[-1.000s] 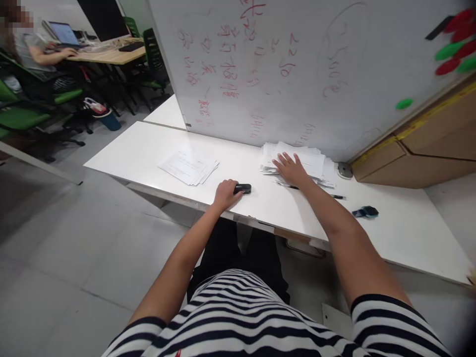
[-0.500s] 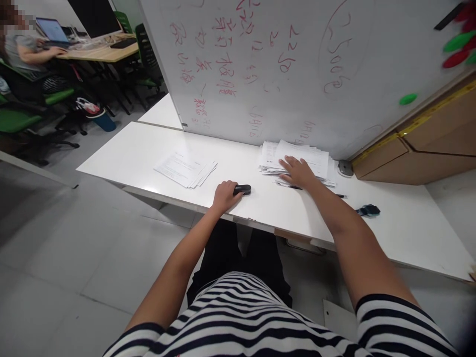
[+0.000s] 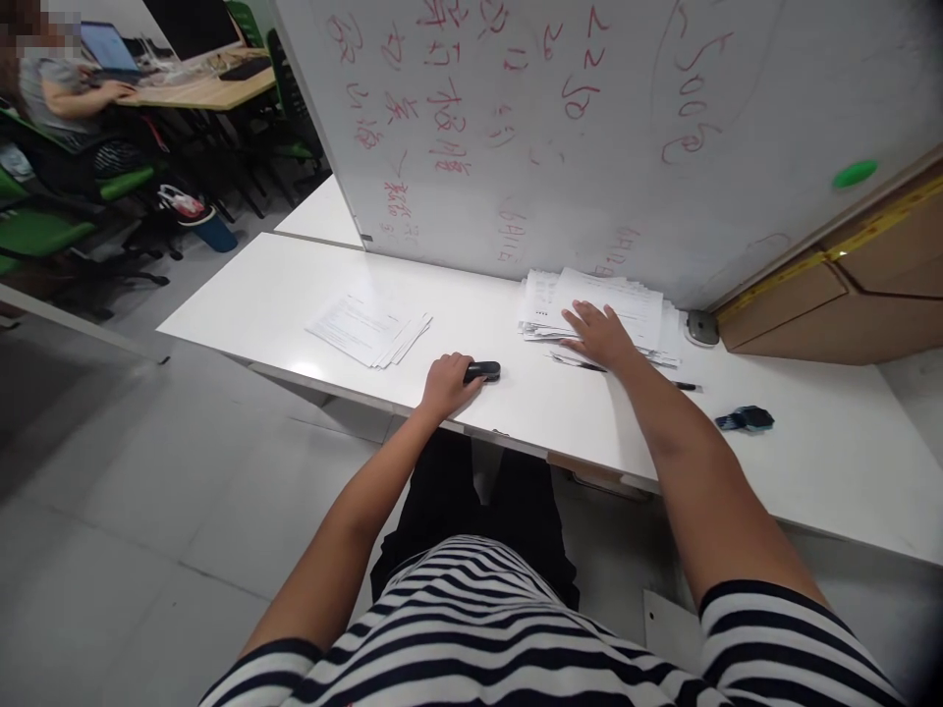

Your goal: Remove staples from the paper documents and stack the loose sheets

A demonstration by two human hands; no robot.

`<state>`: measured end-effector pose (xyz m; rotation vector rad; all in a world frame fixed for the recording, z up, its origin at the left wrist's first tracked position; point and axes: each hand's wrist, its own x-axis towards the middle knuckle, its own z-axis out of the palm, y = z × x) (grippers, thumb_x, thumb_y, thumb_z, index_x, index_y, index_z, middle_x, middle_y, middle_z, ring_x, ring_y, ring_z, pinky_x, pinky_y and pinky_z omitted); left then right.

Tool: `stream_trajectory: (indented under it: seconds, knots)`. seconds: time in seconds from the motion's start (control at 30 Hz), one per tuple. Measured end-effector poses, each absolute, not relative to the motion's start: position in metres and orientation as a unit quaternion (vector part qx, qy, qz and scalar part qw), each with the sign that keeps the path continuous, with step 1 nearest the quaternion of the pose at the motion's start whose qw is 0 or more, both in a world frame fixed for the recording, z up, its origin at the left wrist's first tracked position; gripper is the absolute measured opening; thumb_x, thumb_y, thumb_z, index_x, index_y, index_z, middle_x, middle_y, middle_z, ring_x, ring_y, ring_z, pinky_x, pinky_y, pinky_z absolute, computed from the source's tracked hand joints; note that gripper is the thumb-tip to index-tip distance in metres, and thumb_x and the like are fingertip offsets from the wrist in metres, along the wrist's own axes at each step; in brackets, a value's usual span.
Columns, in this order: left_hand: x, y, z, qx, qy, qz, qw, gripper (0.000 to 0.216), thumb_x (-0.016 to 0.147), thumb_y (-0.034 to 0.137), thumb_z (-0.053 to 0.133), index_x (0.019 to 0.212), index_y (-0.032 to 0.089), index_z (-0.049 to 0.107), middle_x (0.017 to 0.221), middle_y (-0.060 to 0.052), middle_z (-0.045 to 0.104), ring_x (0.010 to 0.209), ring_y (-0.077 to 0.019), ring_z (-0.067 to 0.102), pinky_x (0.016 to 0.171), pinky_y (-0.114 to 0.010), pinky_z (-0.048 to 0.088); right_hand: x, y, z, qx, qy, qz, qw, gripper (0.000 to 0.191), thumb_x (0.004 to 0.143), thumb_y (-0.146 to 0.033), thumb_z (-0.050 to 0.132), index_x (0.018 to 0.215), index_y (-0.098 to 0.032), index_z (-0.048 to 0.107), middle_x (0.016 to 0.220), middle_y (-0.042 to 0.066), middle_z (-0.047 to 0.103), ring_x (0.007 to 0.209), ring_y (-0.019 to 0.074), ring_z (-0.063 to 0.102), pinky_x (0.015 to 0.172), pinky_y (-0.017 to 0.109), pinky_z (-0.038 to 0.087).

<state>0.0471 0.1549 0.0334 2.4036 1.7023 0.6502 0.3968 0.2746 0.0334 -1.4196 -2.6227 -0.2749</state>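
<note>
My left hand [image 3: 447,384] is wrapped round a black stapler [image 3: 483,371] near the front edge of the white table [image 3: 471,295]. The stapler lies on the tabletop, its free end pointing right. On a thick, uneven stack of printed papers [image 3: 626,299] by the whiteboard rests my right hand [image 3: 600,334], fingers spread over the near edge of the top sheets. A smaller, slightly fanned pile of printed sheets [image 3: 360,329] lies to the left of my left hand. Partly hidden under my right forearm is a dark pen [image 3: 689,386].
A whiteboard [image 3: 457,128] with red writing stands along the table's back. To the right are a grey computer mouse [image 3: 701,329], a dark wristwatch [image 3: 748,419] and cardboard boxes [image 3: 796,309]. Another person [image 3: 74,98] sits at a desk with a laptop [image 3: 109,47], far left.
The camera view has shifted slightly. Both hands keep their places, the left on the stapler and the right on the paper stack.
</note>
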Motion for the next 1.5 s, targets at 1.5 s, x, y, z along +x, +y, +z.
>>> stream_trajectory:
  seconds: [1.5]
  knots:
    - [-0.092, 0.172, 0.031, 0.63, 0.727, 0.272, -0.039, 0.038, 0.097, 0.037, 0.03, 0.107, 0.017, 0.061, 0.108, -0.012, 0.064, 0.103, -0.0241, 0.057, 0.084, -0.033, 0.041, 0.306, 0.025, -0.013, -0.662, -0.705, -0.054, 0.248, 0.043, 0.095, -0.041, 0.04, 0.129, -0.02, 0.055, 0.142, 0.011, 0.049, 0.134, 0.0265, 0.04, 0.109, 0.049, 0.026]
